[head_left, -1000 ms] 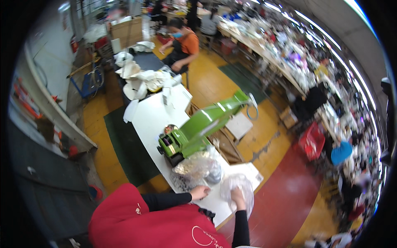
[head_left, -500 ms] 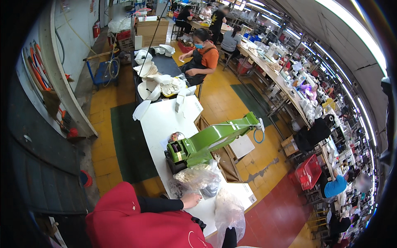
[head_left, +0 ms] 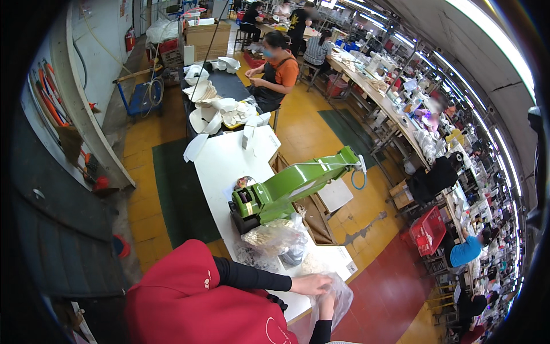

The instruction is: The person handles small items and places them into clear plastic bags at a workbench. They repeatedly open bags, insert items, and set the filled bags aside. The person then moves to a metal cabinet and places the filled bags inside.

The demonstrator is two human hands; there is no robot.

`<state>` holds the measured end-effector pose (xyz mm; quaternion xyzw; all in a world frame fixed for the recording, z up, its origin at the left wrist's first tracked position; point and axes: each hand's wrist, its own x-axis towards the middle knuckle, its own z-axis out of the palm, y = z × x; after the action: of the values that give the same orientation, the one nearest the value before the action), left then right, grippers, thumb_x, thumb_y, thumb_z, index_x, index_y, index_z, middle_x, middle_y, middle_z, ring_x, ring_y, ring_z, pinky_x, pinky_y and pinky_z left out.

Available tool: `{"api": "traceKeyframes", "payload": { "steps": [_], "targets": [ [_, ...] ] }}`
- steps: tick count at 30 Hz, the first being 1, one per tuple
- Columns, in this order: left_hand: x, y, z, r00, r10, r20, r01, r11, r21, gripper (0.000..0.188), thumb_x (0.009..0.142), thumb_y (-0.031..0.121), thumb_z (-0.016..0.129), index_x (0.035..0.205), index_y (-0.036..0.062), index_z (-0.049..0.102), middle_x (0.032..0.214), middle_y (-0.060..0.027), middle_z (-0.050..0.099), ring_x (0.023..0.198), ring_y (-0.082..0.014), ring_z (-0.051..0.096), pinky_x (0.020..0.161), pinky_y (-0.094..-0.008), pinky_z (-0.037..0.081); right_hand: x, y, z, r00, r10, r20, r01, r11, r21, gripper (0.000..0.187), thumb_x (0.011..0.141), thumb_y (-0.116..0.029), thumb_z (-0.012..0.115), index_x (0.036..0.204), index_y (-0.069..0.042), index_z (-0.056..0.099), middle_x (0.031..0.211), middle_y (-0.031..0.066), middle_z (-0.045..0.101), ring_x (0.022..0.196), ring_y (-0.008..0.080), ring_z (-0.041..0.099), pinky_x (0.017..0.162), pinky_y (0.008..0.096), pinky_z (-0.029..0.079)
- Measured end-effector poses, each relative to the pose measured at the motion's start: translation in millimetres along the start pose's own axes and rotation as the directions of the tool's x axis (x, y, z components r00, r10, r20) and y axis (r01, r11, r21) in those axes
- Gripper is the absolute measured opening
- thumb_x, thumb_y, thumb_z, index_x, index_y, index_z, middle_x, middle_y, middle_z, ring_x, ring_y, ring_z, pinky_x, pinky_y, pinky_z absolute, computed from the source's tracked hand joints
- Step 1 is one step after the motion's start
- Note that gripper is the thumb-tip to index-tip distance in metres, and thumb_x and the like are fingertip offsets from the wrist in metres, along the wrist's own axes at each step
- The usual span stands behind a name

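Both hands are at a clear plastic bag (head_left: pixel 342 298) by the near right edge of the white table. My left hand (head_left: pixel 312 284) reaches across from the left, its fingers closed on the top of the bag. My right hand (head_left: pixel 326 305) comes up from below, with the bag's film around it; its fingers are hidden behind the film and the left hand. Pale small pieces (head_left: pixel 312 264) lie just beyond the hands. Another clear bag of cream-coloured pieces (head_left: pixel 269 236) rests next to the green machine (head_left: pixel 286 189).
The white table (head_left: pixel 220 166) carries the machine and runs to a dark table (head_left: pixel 229 86) with stacked white moulded pieces (head_left: pixel 203 92). A seated co-worker (head_left: pixel 281 71) handles something small there. A red crate (head_left: pixel 428 230) stands at right. Long workbenches with several people fill the far right.
My left hand has moved right, from beside the bag at the machine to the near right bag. My right hand has risen into view at that bag. The co-worker's hands have drawn together.
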<state>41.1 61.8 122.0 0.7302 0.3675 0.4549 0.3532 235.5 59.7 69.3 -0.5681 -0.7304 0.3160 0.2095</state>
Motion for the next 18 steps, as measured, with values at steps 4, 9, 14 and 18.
{"api": "traceKeyframes", "payload": {
  "steps": [4, 9, 14, 18],
  "targets": [
    [18.4, 54.0, -34.6, 0.876, 0.078, 0.475, -0.184, 0.966, 0.181, 0.018, 0.080, 0.019, 0.063, 0.079, 0.0018, 0.058, 0.082, -0.0135, 0.061, 0.083, -0.0338, 0.061, 0.071, -0.0432, 0.047, -16.9, 8.4, 6.1, 0.996, 0.038, 0.078, -0.022, 0.980, -0.198, 0.018, 0.085, -0.013, 0.059, 0.095, 0.001, 0.063, 0.090, 0.0182, 0.066, 0.083, 0.0302, 0.065, 0.069, 0.0406, 0.050],
    [1.3, 83.6, -7.3, 0.731, 0.628, 0.265, -0.635, 0.769, -0.070, 0.013, 0.082, 0.019, 0.059, 0.079, 0.0071, 0.061, 0.097, -0.0087, 0.062, 0.095, -0.0281, 0.059, 0.083, -0.0409, 0.045, -22.0, -20.9, -1.9, 0.997, 0.043, 0.067, -0.020, 0.949, -0.315, 0.019, 0.085, -0.012, 0.059, 0.098, 0.001, 0.062, 0.084, 0.0197, 0.067, 0.078, 0.0325, 0.066, 0.066, 0.0410, 0.050],
    [9.4, 8.8, 0.2, 0.941, 0.195, 0.275, -0.298, 0.861, 0.411, 0.038, 0.078, 0.014, 0.060, 0.115, 0.0099, 0.060, 0.138, -0.0091, 0.046, 0.129, -0.0302, 0.042, 0.102, -0.0488, 0.037, -27.4, -81.4, -34.8, 0.997, 0.054, 0.052, -0.032, 0.936, -0.349, 0.021, 0.085, -0.012, 0.060, 0.101, 0.001, 0.060, 0.079, 0.0212, 0.067, 0.073, 0.0347, 0.066, 0.063, 0.0415, 0.050],
    [11.7, -10.4, -34.1, 0.876, -0.150, 0.458, -0.147, 0.822, 0.551, 0.063, 0.074, 0.006, 0.060, 0.135, 0.0138, 0.048, 0.157, -0.0050, 0.021, 0.143, -0.0319, 0.023, 0.109, -0.0529, 0.029, -34.2, -134.0, -69.9, 0.993, 0.107, 0.047, -0.097, 0.979, -0.181, 0.024, 0.087, -0.011, 0.060, 0.104, 0.005, 0.058, 0.075, 0.0193, 0.069, 0.067, 0.0283, 0.068, 0.061, 0.0357, 0.050]
  ]
}}
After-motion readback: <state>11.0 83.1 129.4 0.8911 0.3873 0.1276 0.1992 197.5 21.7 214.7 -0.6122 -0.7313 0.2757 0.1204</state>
